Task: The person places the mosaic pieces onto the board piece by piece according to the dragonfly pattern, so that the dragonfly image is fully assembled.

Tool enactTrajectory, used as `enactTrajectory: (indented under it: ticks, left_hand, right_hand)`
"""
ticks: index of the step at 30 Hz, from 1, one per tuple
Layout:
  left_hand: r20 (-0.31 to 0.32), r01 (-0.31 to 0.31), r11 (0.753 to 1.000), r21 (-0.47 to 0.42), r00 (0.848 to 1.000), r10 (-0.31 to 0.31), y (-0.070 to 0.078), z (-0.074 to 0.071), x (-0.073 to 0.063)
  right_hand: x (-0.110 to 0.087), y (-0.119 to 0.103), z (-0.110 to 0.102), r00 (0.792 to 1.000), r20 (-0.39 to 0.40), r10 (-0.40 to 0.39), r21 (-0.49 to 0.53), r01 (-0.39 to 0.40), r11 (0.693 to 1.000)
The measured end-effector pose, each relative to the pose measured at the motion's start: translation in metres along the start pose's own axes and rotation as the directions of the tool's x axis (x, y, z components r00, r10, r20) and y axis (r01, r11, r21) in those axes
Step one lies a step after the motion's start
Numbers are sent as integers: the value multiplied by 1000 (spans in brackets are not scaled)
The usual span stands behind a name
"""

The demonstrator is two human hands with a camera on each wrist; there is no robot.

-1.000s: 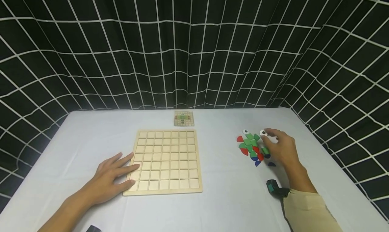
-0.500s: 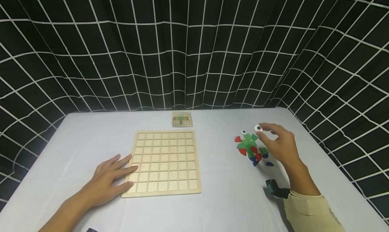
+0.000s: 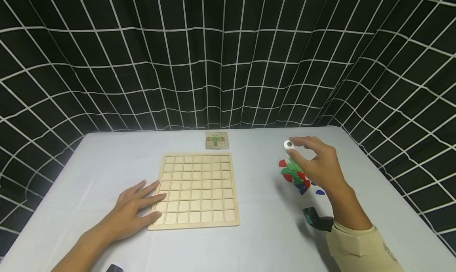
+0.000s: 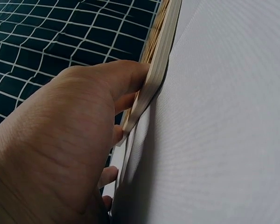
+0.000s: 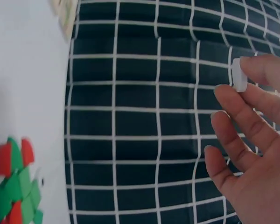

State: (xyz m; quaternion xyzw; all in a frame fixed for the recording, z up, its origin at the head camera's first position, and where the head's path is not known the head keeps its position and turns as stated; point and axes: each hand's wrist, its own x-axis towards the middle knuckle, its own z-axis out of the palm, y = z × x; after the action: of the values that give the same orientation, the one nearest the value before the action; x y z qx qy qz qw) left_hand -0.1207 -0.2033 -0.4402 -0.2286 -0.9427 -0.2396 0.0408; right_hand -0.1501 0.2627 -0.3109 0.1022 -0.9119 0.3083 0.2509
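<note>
Between thumb and index finger, my right hand [image 3: 318,161] pinches a white disc with a black dot [image 3: 289,144], like an eye piece. In the right wrist view the disc [image 5: 239,75] shows edge-on, raised above the table, with the other fingers spread. Below this hand lies a pile of green, red and blue pieces [image 3: 293,172], partly hidden by it. My left hand [image 3: 133,210] rests with spread fingers on the left edge of a wooden grid board [image 3: 197,189]. In the left wrist view, the thumb lies on the board's rim [image 4: 161,65].
A small picture card [image 3: 217,140] with a green, red figure on a grid lies behind the board. One blue half-round piece [image 3: 320,192] lies apart, right of the pile. A black curtain with white grid lines [image 3: 221,58] stands behind the white table [image 3: 263,232].
My right hand has lifted the eye disc off the pile's right side and carried it left and up, over the pile. The left hand stays on the board's edge.
</note>
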Motion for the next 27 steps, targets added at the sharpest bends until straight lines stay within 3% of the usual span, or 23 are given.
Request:
enactTrajectory:
  ticks: [5,15,27]
  left_hand:
    - [-5,-5,1000,2,1000,5,1,-1,1]
    - [4,1,1000,-6,1000,-1,3,0,0]
    - [17,10,1000,-2,1000,-10,4,-4,1]
  right_hand:
    - [5,-13,9,995,-28,-97,77,99,992]
    - [11,-41,39,983,-4,-184,183,182,966]
    - [21,-67,89,985,96,-145,263,116,958]
